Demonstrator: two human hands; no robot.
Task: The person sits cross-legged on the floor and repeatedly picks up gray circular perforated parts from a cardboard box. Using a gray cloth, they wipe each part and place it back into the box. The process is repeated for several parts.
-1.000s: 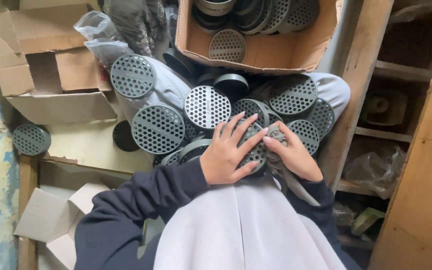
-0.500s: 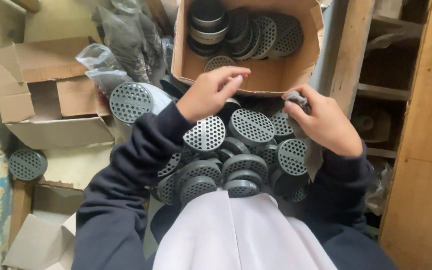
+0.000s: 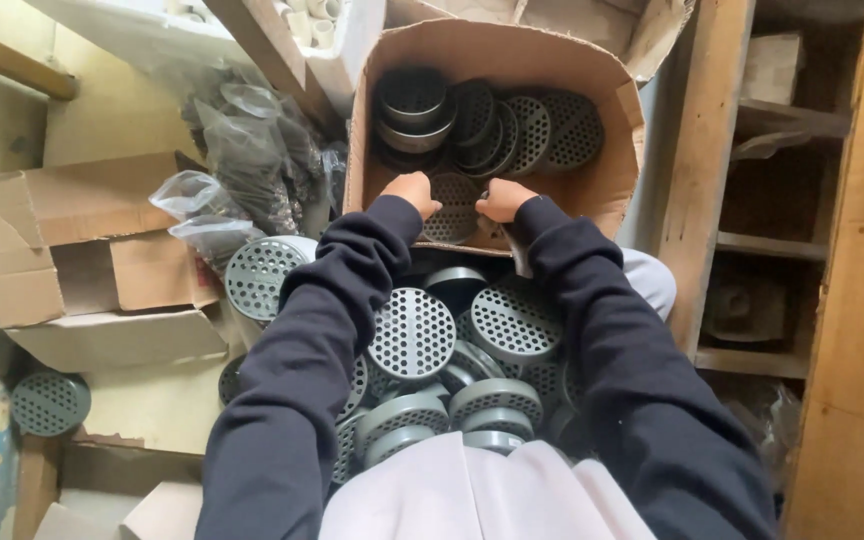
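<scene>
Both of my hands reach into an open cardboard box [image 3: 612,190] that holds several grey perforated round discs. My left hand [image 3: 414,192] curls on the left edge of one perforated disc [image 3: 452,210], which leans against the box's near wall. On the disc's right edge is my right hand [image 3: 502,198], fingers curled and partly hidden. A strip of grey cloth [image 3: 515,252] hangs under the right wrist. More perforated discs [image 3: 412,332] are piled on my lap below my dark sleeves.
An opened empty cardboard box [image 3: 102,250] lies at the left, with clear plastic bags [image 3: 242,150] of dark parts behind it. A single disc [image 3: 49,402] lies on the floor at the far left. Wooden shelving [image 3: 752,240] stands close on the right.
Both hands moved forward from above the lap pile into the cardboard box and came together around one disc. The view tilted up, showing more of the box.
</scene>
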